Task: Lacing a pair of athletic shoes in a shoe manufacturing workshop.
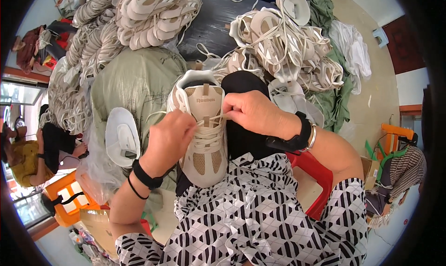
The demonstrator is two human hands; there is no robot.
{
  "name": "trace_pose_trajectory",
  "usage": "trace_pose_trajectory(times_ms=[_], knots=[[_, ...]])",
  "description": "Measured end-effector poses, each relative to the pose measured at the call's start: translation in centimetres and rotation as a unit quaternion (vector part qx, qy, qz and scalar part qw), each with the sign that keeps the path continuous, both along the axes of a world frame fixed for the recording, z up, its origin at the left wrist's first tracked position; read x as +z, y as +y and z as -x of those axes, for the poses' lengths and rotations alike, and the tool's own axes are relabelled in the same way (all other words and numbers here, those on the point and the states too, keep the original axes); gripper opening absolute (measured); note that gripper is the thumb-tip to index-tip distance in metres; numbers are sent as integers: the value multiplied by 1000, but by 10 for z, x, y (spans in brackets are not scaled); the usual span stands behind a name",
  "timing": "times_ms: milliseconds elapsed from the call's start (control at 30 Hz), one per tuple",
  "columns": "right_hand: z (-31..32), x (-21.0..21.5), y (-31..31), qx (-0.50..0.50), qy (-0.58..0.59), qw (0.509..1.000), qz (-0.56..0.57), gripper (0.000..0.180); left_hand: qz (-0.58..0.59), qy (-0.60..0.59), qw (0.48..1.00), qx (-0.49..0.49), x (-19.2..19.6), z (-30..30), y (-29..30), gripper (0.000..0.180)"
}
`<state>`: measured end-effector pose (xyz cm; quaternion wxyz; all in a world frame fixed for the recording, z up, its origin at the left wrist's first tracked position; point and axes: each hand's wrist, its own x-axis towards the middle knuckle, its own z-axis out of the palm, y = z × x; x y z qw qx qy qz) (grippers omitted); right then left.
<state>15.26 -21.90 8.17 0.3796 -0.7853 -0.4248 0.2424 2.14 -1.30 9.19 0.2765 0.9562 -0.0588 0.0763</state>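
A beige and white shoe upper [203, 161] lies on my lap, its toe toward me and its tongue [206, 98] away from me. Cream lace [207, 138] crosses its front in several rows. At the upper's left edge my left hand [169, 138] is closed, fingers bent near the top eyelets; what sits inside them is mostly hidden. My right hand [253, 112] pinches the lace at the right side of the tongue, thumb and forefinger together. Between both hands a length of lace runs over the top row.
Piles of similar uppers [265, 38] lie beyond my knees, with stacked bundles [158, 15] at the far left. A white shoe-shaped form [123, 136] rests on a green sack [139, 75]. Other people [30, 159] sit at the left and right. A red stool [316, 177] is under me.
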Motion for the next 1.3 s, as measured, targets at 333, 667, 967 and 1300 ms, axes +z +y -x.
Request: trace_pose_trajectory(times_ms=[333, 667, 967, 1300], knots=[[15, 8, 3, 40, -28, 999, -11, 25, 32, -33, 998, 41, 6, 19, -6, 16], [3, 1, 23, 34, -66, 997, -4, 5, -45, -72, 996, 23, -10, 24, -16, 17], [9, -5, 10, 152, -291, 941, -84, 16, 118, 32, 988, 91, -10, 31, -4, 16], [-3, 6, 7, 254, -510, 818, -75, 29, 70, -9, 995, 67, 25, 10, -2, 20]])
